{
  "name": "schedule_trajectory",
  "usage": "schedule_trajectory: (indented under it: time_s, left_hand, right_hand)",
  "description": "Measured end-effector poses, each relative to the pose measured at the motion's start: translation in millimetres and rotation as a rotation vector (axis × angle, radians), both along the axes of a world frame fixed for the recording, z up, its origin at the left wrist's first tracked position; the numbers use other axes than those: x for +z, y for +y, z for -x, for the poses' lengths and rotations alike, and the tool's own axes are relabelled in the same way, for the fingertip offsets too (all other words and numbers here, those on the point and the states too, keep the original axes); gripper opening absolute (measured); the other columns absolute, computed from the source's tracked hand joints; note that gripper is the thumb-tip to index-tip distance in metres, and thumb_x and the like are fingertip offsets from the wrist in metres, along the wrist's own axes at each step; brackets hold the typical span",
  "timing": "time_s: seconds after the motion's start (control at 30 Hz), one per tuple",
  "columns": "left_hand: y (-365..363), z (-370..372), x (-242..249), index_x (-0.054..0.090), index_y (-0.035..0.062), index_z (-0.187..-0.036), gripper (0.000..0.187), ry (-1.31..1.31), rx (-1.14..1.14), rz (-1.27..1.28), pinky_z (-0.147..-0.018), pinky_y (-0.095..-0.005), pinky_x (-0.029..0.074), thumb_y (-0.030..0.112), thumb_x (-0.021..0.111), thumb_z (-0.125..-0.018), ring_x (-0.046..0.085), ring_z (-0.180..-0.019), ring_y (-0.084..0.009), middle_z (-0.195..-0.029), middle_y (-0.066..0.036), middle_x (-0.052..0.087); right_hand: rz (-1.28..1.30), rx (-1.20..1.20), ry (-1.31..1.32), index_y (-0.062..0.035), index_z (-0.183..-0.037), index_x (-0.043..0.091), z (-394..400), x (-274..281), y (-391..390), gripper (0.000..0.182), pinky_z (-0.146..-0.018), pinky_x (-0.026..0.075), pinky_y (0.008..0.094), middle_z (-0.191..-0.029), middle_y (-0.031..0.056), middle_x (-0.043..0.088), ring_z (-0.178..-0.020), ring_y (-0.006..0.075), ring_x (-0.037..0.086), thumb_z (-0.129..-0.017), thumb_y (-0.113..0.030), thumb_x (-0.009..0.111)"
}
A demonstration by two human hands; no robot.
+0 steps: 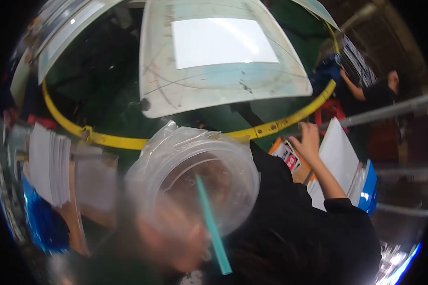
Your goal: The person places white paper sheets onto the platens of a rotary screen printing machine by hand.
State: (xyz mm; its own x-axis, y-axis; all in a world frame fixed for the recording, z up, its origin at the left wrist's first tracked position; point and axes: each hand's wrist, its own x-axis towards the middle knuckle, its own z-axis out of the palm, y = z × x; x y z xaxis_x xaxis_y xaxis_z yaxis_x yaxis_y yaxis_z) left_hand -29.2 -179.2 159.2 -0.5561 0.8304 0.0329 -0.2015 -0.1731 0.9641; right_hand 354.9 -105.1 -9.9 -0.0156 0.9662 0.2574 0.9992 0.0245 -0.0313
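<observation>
Curving across the view, the yellow rail [119, 141] rings a green floor; over it lies a broad pale board [214, 95], scuffed and marked, with a white sheet [223, 42] flat on its upper part. Nearer the head camera, black clothing [280, 213] fills much of the lower right; beside it is the clear plastic cup [245, 185], close to the camera and wrapped loosely in a thin plastic bag [161, 137]. The left hand [176, 237], badly blurred, seems curled against the near side of the cup, as if holding it; its exact grip I cannot tell.

To the left stand upright white sheets [47, 166] beside brown cardboard [72, 209]; to the right, white panels [337, 154] lean by a blue container [370, 185]. The right hand [310, 141] is above an orange box [299, 175] — fingers spread and bent, nothing visible in them; whether they touch the rail or the box is unclear. Another person's forearm [354, 89] shows farther off.

Smallest is the teal straw [209, 211], its far end in the cup and its near end towards the camera; the straw is in place — how much drink is left, the haze hides.
</observation>
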Motion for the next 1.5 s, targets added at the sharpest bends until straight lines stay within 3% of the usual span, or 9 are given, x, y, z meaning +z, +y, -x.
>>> schedule_trajectory:
  time_s: [0.1,0.27,0.37,0.5,0.7,1.07,1.2,1.37,1.5]
  left_hand:
    - [4.3,2.9,-19.3,0.053,-0.0032,-0.098,0.034,0.217,-0.395,-0.176,-0.072,-0.029,0.044,0.01,0.068,-0.071,0.058,-0.073,-0.0177,-0.078,-0.008,0.058]
    - [34.0,24.1,-23.2,0.037,-0.0014,-0.111,0.053,0.289,-1.322,-0.135,-0.076,-0.032,0.041,0.004,0.068,-0.068,0.055,-0.084,-0.0214,-0.091,-0.011,0.054]
    - [15.7,-35.0,14.2,0.025,-0.0008,-0.133,0.083,-0.01,-0.774,-0.033,-0.098,-0.0365,0.035,-0.001,0.071,-0.064,0.049,-0.111,-0.0248,-0.122,-0.019,0.048]
    - [14.8,-49.2,13.8,0.024,-0.0055,-0.134,0.091,0.054,-0.637,0.077,-0.096,-0.0362,0.037,0.011,0.073,-0.059,0.049,-0.109,-0.0264,-0.121,-0.021,0.045]
    - [9.6,-66.4,18.5,0.023,-0.0084,-0.134,0.105,0.037,-0.338,0.164,-0.091,-0.0368,0.041,0.026,0.079,-0.052,0.05,-0.105,-0.0284,-0.119,-0.023,0.045]
    - [29.8,-33.9,-3.1,0.03,-0.0128,-0.127,0.085,-0.008,-0.715,-0.236,-0.088,-0.0362,0.042,0.012,0.071,-0.057,0.053,-0.102,-0.0258,-0.113,-0.022,0.051]
    - [36.3,-25.2,0.4,0.039,0.0014,-0.104,0.042,-0.11,-0.788,-0.29,-0.073,-0.0301,0.044,0.0,0.067,-0.072,0.057,-0.08,-0.0173,-0.093,-0.009,0.056]
    - [24.2,-17.7,9.9,0.038,0.0035,-0.101,0.038,-0.395,-0.639,-0.179,-0.084,-0.0283,0.04,-0.004,0.064,-0.076,0.049,-0.094,-0.0103,-0.101,-0.007,0.05]
    - [20.5,11.2,-13.7,0.039,0.0061,-0.101,0.038,-0.404,-0.503,-0.145,-0.089,-0.0271,0.038,-0.002,0.066,-0.076,0.045,-0.096,-0.0081,-0.102,-0.002,0.047]
  right_hand:
    - [0.394,-0.828,0.02,-0.0056,-0.136,0.03,-74.2,-10.8,-53.7,0.098,-0.1,0.026,0.0593,-0.133,0.0316,0.033,-0.128,0.0493,0.024,-0.064,-0.059,0.071]
    - [0.422,-0.519,0.202,-0.0073,-0.134,0.037,-101.2,-15.6,-147.8,0.089,-0.106,0.024,0.0476,-0.141,0.0298,0.025,-0.131,0.0452,0.022,-0.065,-0.049,0.074]
    - [0.745,-0.271,0.426,-0.0108,-0.13,0.044,-101.3,20.3,-169.7,0.084,-0.106,0.026,0.0458,-0.142,0.0236,0.028,-0.131,0.0441,0.024,-0.061,-0.044,0.078]
    - [0.463,-0.336,0.083,-0.0125,-0.126,0.048,-125.2,36.9,-193.9,0.093,-0.104,0.031,0.0411,-0.135,0.0177,0.037,-0.124,0.0357,0.036,-0.045,-0.036,0.086]
    - [0.413,-0.793,0.477,-0.0068,-0.11,0.054,-196.8,9.2,-232.8,0.078,-0.087,0.042,0.0342,-0.107,0.0114,0.053,-0.096,0.0244,0.05,-0.042,-0.026,0.088]
    - [0.233,-0.78,0.821,-0.0008,-0.093,0.061,-269.4,-35.2,-263.2,0.027,-0.062,0.043,0.0237,-0.077,0.0003,0.058,-0.07,0.0103,0.054,-0.07,-0.01,0.074]
    - [0.135,-0.833,0.853,0.0012,-0.099,0.061,-309.4,-50.9,-286.2,0.031,-0.068,0.043,0.0241,-0.083,0.0032,0.06,-0.076,0.0128,0.055,-0.073,-0.013,0.072]
    - [0.311,-0.663,1.215,0.0034,-0.113,0.052,-354.5,7.9,-281.6,0.032,-0.089,0.04,0.0304,-0.11,0.0096,0.055,-0.1,0.0183,0.051,-0.085,-0.008,0.059]
    - [0.13,-0.643,0.951,0.0026,-0.11,0.052,-294.8,109.1,-202.3,0.029,-0.076,0.038,0.0275,-0.098,0.0065,0.055,-0.087,0.014,0.048,-0.085,-0.009,0.059]
